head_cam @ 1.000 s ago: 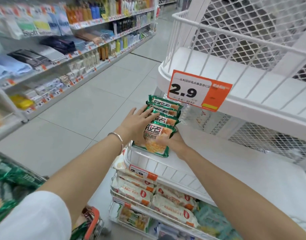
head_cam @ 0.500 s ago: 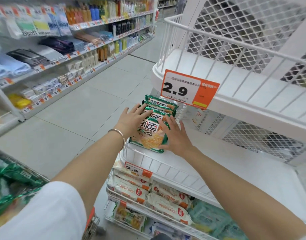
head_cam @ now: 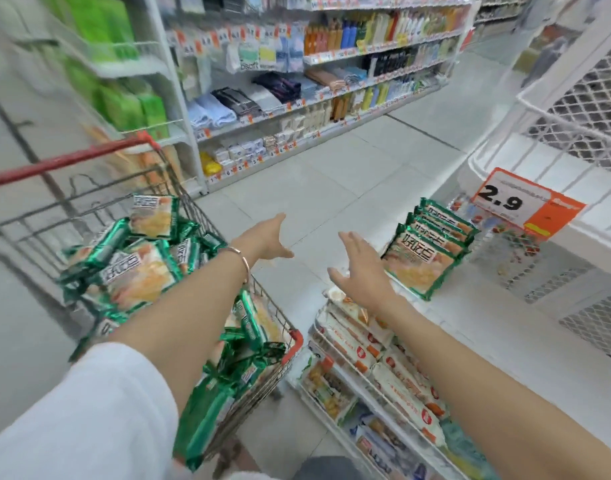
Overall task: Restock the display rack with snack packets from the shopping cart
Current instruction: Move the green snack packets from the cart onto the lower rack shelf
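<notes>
A person's left hand [head_cam: 267, 237] and right hand [head_cam: 361, 268] were both empty in a supermarket aisle, fingers spread and loose, grasping nothing. The left hand, with a thin bracelet [head_cam: 242, 261] at the wrist and a white sleeve [head_cam: 72, 410] on the upper arm, reached out above the tiled floor [head_cam: 331, 174], its forearm crossing over the near corner of the shopping cart [head_cam: 68, 161]. The red-handled wire cart stood to the left, heaped with green-edged snack packets [head_cam: 137, 268] lying at all angles.

The right hand was held just beside a stack of the same snack packets [head_cam: 428, 254] and appeared clear of it. The stack stood tilted at the front left corner of a white tier of the display rack [head_cam: 504, 341], the packets overlapping one behind another. Behind the stack an orange and white price sign [head_cam: 525, 206] reading 2.9 hung on the tier above. On the rack's lower tiers, below the right forearm, lay white and orange packets [head_cam: 383, 351]. Store shelving [head_cam: 331, 81] with bottles, folded cloths and small boxes lined the far side of the aisle. The picture was blurred towards its left edge.
</notes>
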`<action>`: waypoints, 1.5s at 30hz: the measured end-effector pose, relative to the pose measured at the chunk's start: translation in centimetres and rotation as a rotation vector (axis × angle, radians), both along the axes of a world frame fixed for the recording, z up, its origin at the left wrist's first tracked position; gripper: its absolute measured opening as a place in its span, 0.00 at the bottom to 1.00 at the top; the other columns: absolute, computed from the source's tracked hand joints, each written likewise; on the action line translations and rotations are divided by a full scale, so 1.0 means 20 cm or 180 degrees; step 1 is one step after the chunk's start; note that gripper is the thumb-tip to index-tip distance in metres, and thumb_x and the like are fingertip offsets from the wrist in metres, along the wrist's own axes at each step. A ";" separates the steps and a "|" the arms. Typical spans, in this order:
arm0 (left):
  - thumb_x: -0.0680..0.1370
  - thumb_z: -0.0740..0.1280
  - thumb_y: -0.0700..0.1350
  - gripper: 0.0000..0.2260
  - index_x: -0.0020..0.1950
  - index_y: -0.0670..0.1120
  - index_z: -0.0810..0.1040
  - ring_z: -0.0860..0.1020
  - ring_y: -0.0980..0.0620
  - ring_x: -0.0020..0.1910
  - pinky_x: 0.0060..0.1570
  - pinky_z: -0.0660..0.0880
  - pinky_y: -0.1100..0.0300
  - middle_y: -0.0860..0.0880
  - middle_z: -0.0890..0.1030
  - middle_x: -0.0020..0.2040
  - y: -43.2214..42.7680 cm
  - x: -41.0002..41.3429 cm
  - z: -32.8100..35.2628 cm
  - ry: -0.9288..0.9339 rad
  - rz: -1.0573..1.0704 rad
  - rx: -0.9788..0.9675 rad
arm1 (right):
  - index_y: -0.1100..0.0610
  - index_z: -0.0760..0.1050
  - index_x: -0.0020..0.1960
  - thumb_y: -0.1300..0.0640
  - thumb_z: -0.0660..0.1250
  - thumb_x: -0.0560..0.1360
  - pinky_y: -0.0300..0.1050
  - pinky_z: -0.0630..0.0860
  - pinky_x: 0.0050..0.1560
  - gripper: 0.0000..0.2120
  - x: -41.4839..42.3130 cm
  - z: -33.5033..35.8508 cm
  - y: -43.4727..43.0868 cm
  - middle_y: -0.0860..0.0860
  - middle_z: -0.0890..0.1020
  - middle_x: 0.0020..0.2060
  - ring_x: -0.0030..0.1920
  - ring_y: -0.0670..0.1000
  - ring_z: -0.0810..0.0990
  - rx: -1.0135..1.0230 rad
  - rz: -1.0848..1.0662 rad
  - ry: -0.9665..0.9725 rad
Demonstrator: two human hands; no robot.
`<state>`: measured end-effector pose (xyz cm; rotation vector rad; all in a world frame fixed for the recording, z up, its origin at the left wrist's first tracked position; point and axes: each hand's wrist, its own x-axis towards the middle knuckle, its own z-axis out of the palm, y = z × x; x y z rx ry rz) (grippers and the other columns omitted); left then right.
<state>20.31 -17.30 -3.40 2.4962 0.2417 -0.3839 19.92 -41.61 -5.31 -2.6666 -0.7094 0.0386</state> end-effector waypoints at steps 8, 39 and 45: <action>0.79 0.71 0.48 0.37 0.81 0.45 0.55 0.80 0.42 0.53 0.55 0.77 0.48 0.42 0.79 0.57 0.66 -0.79 0.09 -0.0108 0.1124 -0.0336 | 0.59 0.61 0.77 0.51 0.63 0.81 0.51 0.59 0.74 0.28 -0.44 -0.16 0.73 0.55 0.67 0.74 0.74 0.55 0.64 0.0287 0.0767 0.0578; 0.73 0.73 0.58 0.24 0.59 0.40 0.80 0.86 0.43 0.42 0.39 0.82 0.53 0.41 0.87 0.47 0.79 -1.48 -0.30 -0.0837 0.4765 -0.3461 | 0.58 0.75 0.46 0.26 0.63 0.70 0.54 0.73 0.63 0.33 -0.10 -0.43 1.69 0.62 0.75 0.64 0.64 0.61 0.73 -0.0624 0.0362 0.1257; 0.76 0.72 0.54 0.21 0.63 0.42 0.78 0.86 0.47 0.40 0.35 0.82 0.55 0.44 0.87 0.46 0.80 -1.53 -0.30 -0.1033 0.5005 -0.3542 | 0.57 0.69 0.52 0.54 0.68 0.79 0.45 0.69 0.34 0.10 -0.21 -0.37 1.65 0.55 0.75 0.40 0.32 0.49 0.70 0.0897 0.0800 0.1714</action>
